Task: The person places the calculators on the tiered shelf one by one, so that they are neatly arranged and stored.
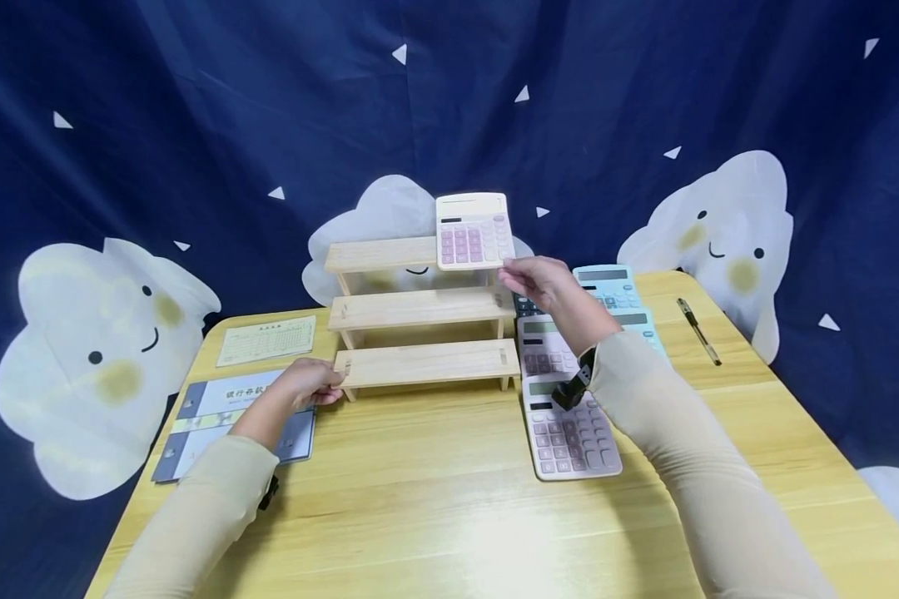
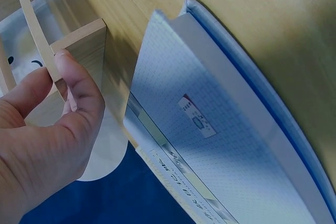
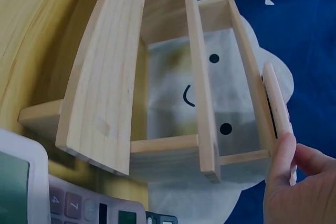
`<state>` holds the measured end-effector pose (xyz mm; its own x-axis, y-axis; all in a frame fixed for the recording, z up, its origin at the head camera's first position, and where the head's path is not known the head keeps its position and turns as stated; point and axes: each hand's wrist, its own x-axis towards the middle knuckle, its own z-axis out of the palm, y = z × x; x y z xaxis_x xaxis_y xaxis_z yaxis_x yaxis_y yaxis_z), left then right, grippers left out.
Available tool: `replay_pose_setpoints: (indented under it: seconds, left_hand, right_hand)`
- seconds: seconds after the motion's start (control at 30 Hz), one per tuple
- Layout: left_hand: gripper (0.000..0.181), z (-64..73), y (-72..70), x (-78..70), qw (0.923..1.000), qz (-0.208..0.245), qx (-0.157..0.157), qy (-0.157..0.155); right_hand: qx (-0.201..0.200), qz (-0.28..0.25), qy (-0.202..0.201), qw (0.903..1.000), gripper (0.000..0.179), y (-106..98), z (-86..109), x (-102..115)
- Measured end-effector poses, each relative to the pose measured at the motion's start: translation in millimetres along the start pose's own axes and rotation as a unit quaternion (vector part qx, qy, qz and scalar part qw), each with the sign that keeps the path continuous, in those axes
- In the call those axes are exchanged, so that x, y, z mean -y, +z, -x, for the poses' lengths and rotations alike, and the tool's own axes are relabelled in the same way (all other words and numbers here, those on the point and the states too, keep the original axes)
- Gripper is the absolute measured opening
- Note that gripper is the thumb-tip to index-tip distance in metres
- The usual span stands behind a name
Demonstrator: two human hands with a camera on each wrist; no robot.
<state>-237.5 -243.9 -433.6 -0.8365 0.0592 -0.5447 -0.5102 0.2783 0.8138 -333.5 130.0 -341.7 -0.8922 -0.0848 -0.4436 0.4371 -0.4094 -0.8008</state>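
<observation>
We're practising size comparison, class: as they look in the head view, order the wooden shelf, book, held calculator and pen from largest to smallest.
1. Wooden shelf
2. Book, partly covered by the left arm
3. Held calculator
4. Pen

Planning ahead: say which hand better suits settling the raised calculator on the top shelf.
Right hand, likely: it grips the calculator by the top shelf; the left hand grips the lowest shelf.

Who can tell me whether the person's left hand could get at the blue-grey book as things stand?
Probably yes: the book lies close beside the left hand, with nothing seen on it, though that hand would likely first have to release the wooden stand.
</observation>
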Motion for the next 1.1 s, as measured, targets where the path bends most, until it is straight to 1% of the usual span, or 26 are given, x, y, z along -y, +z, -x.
replay_pose_setpoints:
  seconds: [0.17, 0.27, 0.5, 0.67, 0.73, 0.8, 0.9, 0.97, 1.03, 1.1]
  left_hand:
    - [0.062, -0.1, 0.3, -2.1, 1.0000, -0.001, 0.001, 0.001]
    - [0.062, -0.6, -0.3, -2.6, 1.0000, -0.001, 0.000, 0.000]
    - [0.057, -0.1, 0.4, -4.0, 1.0000, -0.001, -0.007, 0.001]
    - [0.055, -0.3, 0.7, -4.2, 0.9999, -0.001, -0.010, 0.003]
    - [0.056, -0.2, 0.5, -3.8, 1.0000, -0.002, -0.007, 0.004]
    - [0.055, -0.6, 0.0, -3.0, 0.9999, -0.001, -0.010, 0.003]
    - [0.058, -0.5, -0.9, -1.3, 0.9999, -0.006, -0.008, 0.004]
    - [0.060, -0.3, -1.4, -0.2, 0.9999, -0.008, -0.008, 0.002]
    - [0.061, -0.4, -1.6, 0.7, 1.0000, -0.007, -0.006, 0.002]
    - [0.062, -0.4, -1.8, 1.1, 1.0000, -0.007, -0.004, 0.003]
  right_hand:
    - [-0.013, -0.015, -0.011, 0.9997, 0.015, 3.4, -1.9, -1.5]
    - [-0.016, -0.024, -0.017, 0.9994, 0.015, 6.7, -2.0, -3.2]
    - [-0.021, -0.064, -0.010, 0.9977, 0.015, 14.5, -2.4, -7.1]
    - [-0.041, -0.094, -0.006, 0.9948, 0.014, 20.1, -3.1, -8.7]
    - [-0.045, -0.099, -0.003, 0.9941, 0.014, 21.1, -3.4, -9.4]
    - [-0.040, -0.100, 0.000, 0.9941, 0.014, 21.4, -3.9, -10.3]
    - [-0.022, -0.079, 0.009, 0.9966, 0.009, 20.5, -3.5, -12.0]
    - [-0.011, -0.045, 0.018, 0.9988, 0.004, 18.7, -1.8, -13.1]
    - [-0.006, 0.000, 0.027, 0.9996, 0.017, 15.9, 2.0, -13.6]
    - [-0.010, 0.041, 0.031, 0.9986, 0.031, 12.2, 7.7, -12.7]
